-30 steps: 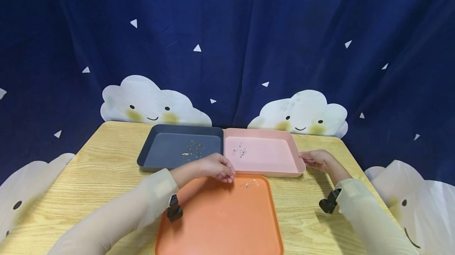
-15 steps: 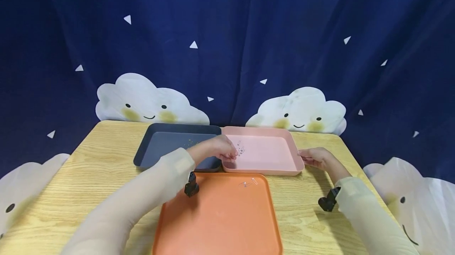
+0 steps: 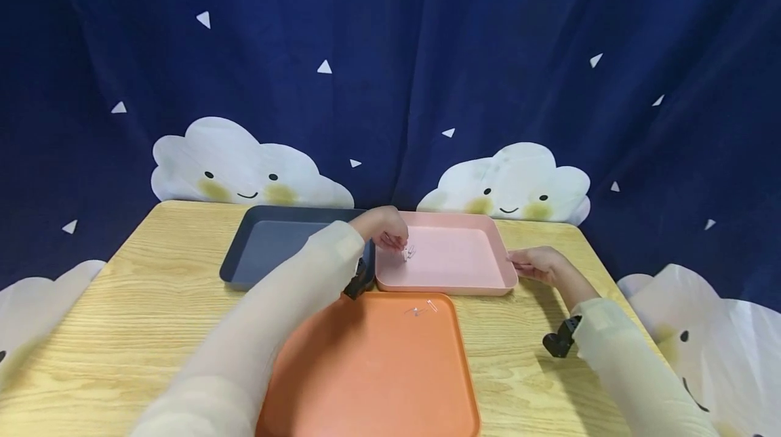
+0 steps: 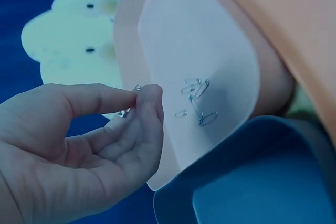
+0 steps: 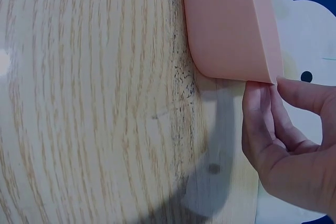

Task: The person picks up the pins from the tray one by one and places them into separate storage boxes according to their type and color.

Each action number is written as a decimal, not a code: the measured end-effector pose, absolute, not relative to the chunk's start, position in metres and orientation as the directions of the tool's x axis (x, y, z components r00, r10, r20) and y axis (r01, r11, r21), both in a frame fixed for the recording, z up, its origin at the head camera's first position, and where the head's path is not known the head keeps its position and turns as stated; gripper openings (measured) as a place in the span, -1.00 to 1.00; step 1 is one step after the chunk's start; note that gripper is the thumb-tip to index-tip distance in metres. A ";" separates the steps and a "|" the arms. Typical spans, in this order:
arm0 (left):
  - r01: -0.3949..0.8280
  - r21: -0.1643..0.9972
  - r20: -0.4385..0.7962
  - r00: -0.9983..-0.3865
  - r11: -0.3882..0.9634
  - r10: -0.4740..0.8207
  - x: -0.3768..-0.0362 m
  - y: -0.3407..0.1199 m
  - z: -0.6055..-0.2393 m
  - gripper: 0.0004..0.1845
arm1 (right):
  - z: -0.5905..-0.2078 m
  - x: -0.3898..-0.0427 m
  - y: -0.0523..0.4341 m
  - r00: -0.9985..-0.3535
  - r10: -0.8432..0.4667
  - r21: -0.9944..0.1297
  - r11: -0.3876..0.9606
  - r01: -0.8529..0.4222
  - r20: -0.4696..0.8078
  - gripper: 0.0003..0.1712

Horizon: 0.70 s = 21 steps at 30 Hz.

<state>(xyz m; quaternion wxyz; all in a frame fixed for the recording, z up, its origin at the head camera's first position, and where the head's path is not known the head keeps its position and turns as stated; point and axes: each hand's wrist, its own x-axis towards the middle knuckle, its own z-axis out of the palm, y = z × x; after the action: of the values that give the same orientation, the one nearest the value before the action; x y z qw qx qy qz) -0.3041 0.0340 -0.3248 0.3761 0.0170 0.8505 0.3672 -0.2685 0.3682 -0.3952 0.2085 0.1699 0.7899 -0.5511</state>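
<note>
My left hand [image 3: 388, 228] is over the left part of the pink tray [image 3: 460, 254]. In the left wrist view its thumb and fingertips pinch a small silver safety pin [image 4: 124, 113], mostly covered by the fingers. Below, several silver safety pins [image 4: 201, 98] lie loose on the tray's floor. At the tray's other end, my right hand [image 3: 539, 266] grips the right wall, thumb on the rim and fingers against the outer side [image 5: 231, 30]. A few more safety pins [image 3: 417, 310] lie near the far edge of the orange tray [image 3: 372, 369].
A dark blue-grey tray [image 3: 274, 247] stands against the pink one's left side, partly covered by my left sleeve [image 3: 274, 308]. All three trays are on a wooden table [image 3: 140, 315]. Behind it hangs a navy curtain [image 3: 390, 71] with clouds.
My left hand has moved from the orange tray's far edge up and forward over the pink tray, carrying the pin. The left arm now covers the gold pieces in the dark tray. The right hand stays put.
</note>
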 end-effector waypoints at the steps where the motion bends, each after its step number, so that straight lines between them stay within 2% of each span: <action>1: -0.249 0.630 -0.629 -0.719 0.735 0.296 -0.307 0.035 -0.324 -0.69 | -0.395 -0.268 0.368 -0.856 0.041 -0.799 0.337 0.498 -0.516 -0.42; 7: -0.206 0.551 -0.640 -0.726 0.809 0.251 -0.328 0.042 -0.328 -0.71 | -0.394 -0.268 0.369 -0.864 0.026 -0.804 0.351 0.480 -0.504 -0.42; 14: -0.294 0.528 -0.634 -0.761 0.796 0.139 -0.339 0.051 -0.340 -0.76 | -0.394 -0.268 0.368 -0.864 0.026 -0.813 0.328 0.482 -0.502 -0.54; 18: -0.312 0.497 -0.602 -0.796 0.810 0.063 -0.360 0.056 -0.365 -0.79 | -0.393 -0.268 0.367 -0.864 0.021 -0.813 0.326 0.482 -0.503 -0.48; 19: -0.294 0.488 -0.611 -0.787 0.822 0.082 -0.375 0.058 -0.379 -0.84 | -0.393 -0.268 0.367 -0.865 0.017 -0.814 0.329 0.479 -0.502 -0.47; 21: -0.280 0.506 -0.608 -0.787 0.816 0.106 -0.383 0.058 -0.387 -0.82 | -0.393 -0.268 0.369 -0.865 0.018 -0.814 0.328 0.478 -0.501 -0.48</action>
<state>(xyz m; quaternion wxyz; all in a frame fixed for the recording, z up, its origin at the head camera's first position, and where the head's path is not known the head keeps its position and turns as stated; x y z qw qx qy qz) -0.3833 0.0585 -0.3875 0.3227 -0.0484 0.8966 0.2994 -0.2675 0.3686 -0.3929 0.2063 0.1573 0.7885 -0.5577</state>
